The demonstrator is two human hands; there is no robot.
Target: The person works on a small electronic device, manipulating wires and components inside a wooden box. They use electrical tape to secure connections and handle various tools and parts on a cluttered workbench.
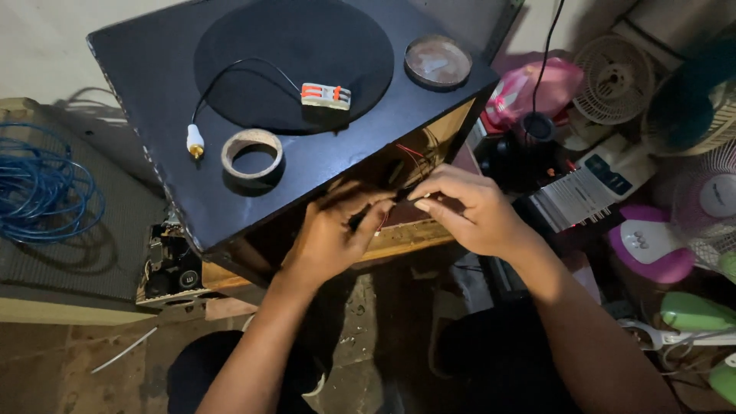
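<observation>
Left hand (331,234), right hand (468,211): fingers pinch thin red wires (382,220) at black speaker box (192,184); wire ends hidden.

A white-and-blue printed box (586,192) lies right of the black cabinet (176,153).

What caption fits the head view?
Both hands, left hand and right hand, pinch thin wires at black box open side.
</observation>
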